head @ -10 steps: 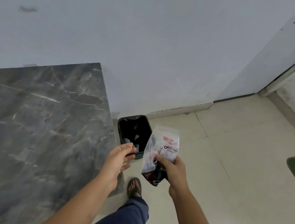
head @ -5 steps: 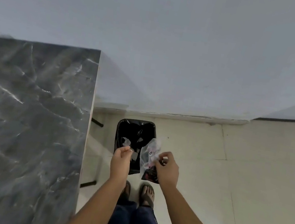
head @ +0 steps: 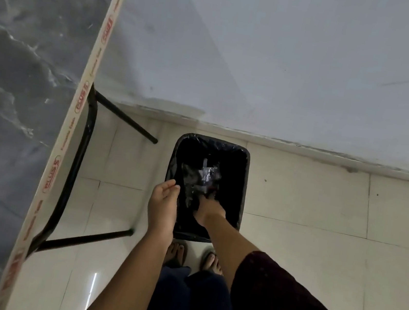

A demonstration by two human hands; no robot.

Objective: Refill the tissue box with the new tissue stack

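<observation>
The bin [head: 242,188] stands on the floor [head: 316,254] against the wall [head: 268,57], at twelve o'clock from the person's feet [head: 176,254]; the worktop [head: 13,95] lies at nine o'clock.

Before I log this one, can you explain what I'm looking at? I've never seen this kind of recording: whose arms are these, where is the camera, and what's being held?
There is no machine here. A camera worn on a person's head looks forward and down, so the arms rising from the bottom edge are the wearer's own, with their feet below. The right hand reaches into a black-lined waste bin standing on the tiled floor by the wall, fingers on a crumpled clear plastic wrapper; whether it is gripped or just released, I cannot tell. The left hand hangs open and empty at the bin's rim. On the left is a dark marble-pattern table on black metal legs. No tissue box or tissue stack shows in this view.
</observation>
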